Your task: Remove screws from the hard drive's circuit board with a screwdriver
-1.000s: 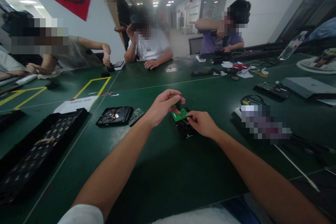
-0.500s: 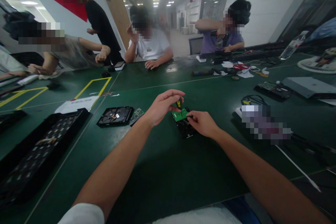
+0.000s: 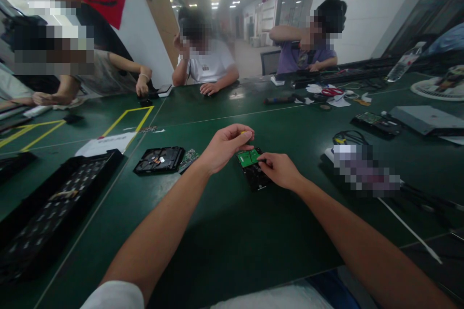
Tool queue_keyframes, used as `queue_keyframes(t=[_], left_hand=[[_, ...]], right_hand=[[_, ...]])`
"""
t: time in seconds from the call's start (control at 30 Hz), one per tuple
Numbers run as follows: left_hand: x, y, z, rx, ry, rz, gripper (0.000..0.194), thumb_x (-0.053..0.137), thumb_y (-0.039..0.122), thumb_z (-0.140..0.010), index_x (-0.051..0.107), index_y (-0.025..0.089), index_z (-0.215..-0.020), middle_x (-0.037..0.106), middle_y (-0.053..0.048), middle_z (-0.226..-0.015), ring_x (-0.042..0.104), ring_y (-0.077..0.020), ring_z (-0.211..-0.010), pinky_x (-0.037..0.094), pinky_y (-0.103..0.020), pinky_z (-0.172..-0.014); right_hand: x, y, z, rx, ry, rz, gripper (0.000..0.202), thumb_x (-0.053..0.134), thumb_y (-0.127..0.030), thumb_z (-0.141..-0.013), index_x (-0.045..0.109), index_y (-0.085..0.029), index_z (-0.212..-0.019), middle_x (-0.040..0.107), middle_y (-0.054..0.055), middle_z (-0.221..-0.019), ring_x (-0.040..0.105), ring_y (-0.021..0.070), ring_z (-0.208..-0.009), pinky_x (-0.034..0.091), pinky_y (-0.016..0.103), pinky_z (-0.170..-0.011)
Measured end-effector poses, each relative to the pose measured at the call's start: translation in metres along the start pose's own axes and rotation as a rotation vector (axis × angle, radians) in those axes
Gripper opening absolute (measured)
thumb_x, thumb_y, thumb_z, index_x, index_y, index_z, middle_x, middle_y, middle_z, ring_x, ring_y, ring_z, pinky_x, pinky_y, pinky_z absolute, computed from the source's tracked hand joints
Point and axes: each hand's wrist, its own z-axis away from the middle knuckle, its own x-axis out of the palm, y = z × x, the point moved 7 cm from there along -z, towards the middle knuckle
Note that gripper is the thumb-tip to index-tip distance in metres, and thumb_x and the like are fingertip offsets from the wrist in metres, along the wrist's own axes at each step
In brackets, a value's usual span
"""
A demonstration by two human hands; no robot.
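Note:
A hard drive (image 3: 255, 176) with a green circuit board (image 3: 248, 158) on its upper side lies on the table in front of me. My left hand (image 3: 232, 141) is closed above the board, fingers pinched round a small yellow-handled screwdriver (image 3: 243, 132). Most of the handle is hidden by the fingers, and the thin shaft points down at the board. At the drive's right edge, my right hand (image 3: 279, 168) grips it with thumb and bent forefinger.
Left of the drive lie a second hard drive (image 3: 159, 160), a loose circuit board (image 3: 189, 158) and a long black tray (image 3: 61, 198). Cables (image 3: 350, 138), another drive (image 3: 377, 124) and a grey metal box (image 3: 427, 119) are on the right. Several people sit or stand across the table.
My left fingers have closed in round the screwdriver's handle, which showed more before. My right hand and the hard drive have stayed put. The standing person at the back has moved left.

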Motion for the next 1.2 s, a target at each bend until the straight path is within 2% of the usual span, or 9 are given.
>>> queue_keyframes(t=[0.17, 0.3, 0.43, 0.7, 0.83, 1.03, 1.2], left_hand=[[-0.0028, -0.0011, 0.0003, 0.002, 0.002, -0.123, 0.028, 0.079, 0.043, -0.086, 0.074, 0.018, -0.097, 0.068, -0.004, -0.096, 0.062, -0.0139, -0.084, 0.055, -0.025, -0.07], [-0.004, 0.0004, 0.0002, 0.019, -0.006, -0.171, 0.03, 0.075, 0.045, -0.089, 0.075, 0.018, -0.103, 0.068, -0.006, -0.101, 0.062, -0.0145, -0.085, 0.052, -0.024, -0.066], [-0.001, -0.0002, 0.0011, -0.013, -0.03, -0.118, 0.033, 0.074, 0.043, -0.09, 0.071, 0.017, -0.111, 0.07, -0.007, -0.102, 0.065, -0.0162, -0.089, 0.053, -0.024, -0.066], [-0.0005, -0.0033, 0.0019, -0.056, 0.013, 0.046, 0.03, 0.075, 0.036, -0.09, 0.059, 0.017, -0.107, 0.075, -0.012, -0.106, 0.071, -0.0233, -0.102, 0.058, -0.03, -0.071], [-0.0009, -0.0038, 0.0012, -0.045, 0.001, 0.02, 0.026, 0.074, 0.037, -0.09, 0.061, 0.017, -0.101, 0.074, -0.011, -0.108, 0.069, -0.0221, -0.103, 0.058, -0.03, -0.074], [-0.005, 0.0001, 0.0, 0.016, 0.026, -0.122, 0.022, 0.07, 0.038, -0.091, 0.074, 0.02, -0.102, 0.068, -0.006, -0.109, 0.062, -0.0185, -0.098, 0.055, -0.026, -0.07], [-0.0029, -0.0012, 0.0005, -0.023, 0.012, -0.048, 0.025, 0.071, 0.036, -0.09, 0.074, 0.021, -0.109, 0.069, -0.007, -0.108, 0.064, -0.0199, -0.101, 0.057, -0.027, -0.073]], right_hand=[[0.0, -0.0012, 0.0007, -0.002, -0.01, -0.021, 0.022, 0.058, -0.028, -0.1, 0.074, -0.023, -0.113, 0.068, -0.001, -0.074, 0.059, 0.015, -0.066, 0.036, 0.027, -0.062], [-0.0003, -0.0015, 0.0008, -0.006, 0.001, -0.036, 0.022, 0.058, -0.03, -0.099, 0.075, -0.022, -0.112, 0.069, -0.001, -0.075, 0.059, 0.0151, -0.066, 0.035, 0.027, -0.062], [0.0003, -0.0009, 0.0006, -0.002, -0.006, -0.034, 0.021, 0.058, -0.029, -0.1, 0.074, -0.022, -0.112, 0.069, -0.001, -0.075, 0.06, 0.0148, -0.066, 0.035, 0.027, -0.062], [-0.0012, -0.003, 0.0009, 0.001, -0.004, -0.008, 0.02, 0.059, -0.027, -0.099, 0.075, -0.023, -0.112, 0.069, -0.001, -0.074, 0.06, 0.0148, -0.066, 0.034, 0.027, -0.062], [-0.0014, -0.0032, 0.0006, 0.002, -0.007, 0.003, 0.021, 0.059, -0.028, -0.099, 0.075, -0.023, -0.112, 0.07, 0.0, -0.076, 0.06, 0.0151, -0.067, 0.035, 0.027, -0.063], [-0.0008, -0.002, 0.0009, 0.0, -0.003, -0.016, 0.022, 0.059, -0.029, -0.099, 0.075, -0.023, -0.112, 0.07, 0.0, -0.076, 0.06, 0.0153, -0.066, 0.035, 0.027, -0.062], [-0.0005, -0.0018, 0.0007, 0.006, -0.01, -0.008, 0.022, 0.059, -0.029, -0.099, 0.075, -0.024, -0.112, 0.07, 0.0, -0.075, 0.06, 0.0157, -0.066, 0.036, 0.027, -0.062]])
